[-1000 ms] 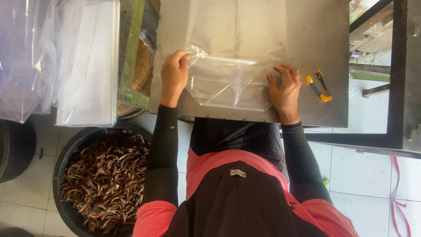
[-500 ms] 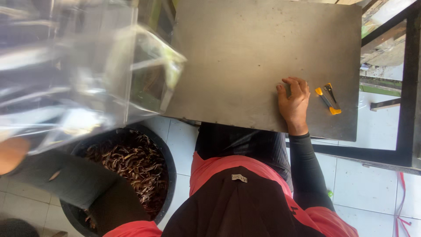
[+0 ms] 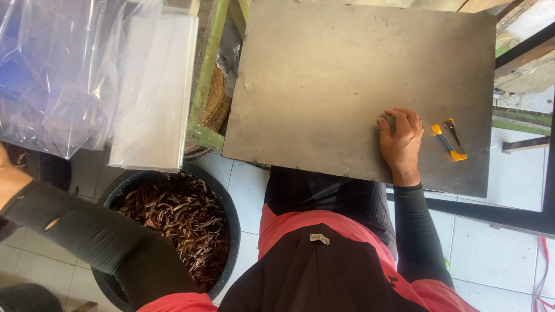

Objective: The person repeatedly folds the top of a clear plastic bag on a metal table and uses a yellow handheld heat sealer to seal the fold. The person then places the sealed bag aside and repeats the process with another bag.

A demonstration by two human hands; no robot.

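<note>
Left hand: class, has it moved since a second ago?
Yes. The left hand has swung off the metal tabletop, out left beside the clear plastic bags.

We count one metal bench (image 3: 324,86), bare but for one small yellow-and-black tool (image 3: 450,139) and one of our two hands, the right hand (image 3: 400,138), lying on it. The left hand (image 3: 7,173) is mostly out of frame. Below sits one black tub (image 3: 228,202) of dark dried strips, too many to count. One neat stack of clear bags (image 3: 156,92) hangs beside one loose heap of plastic sheets (image 3: 52,75).
</note>
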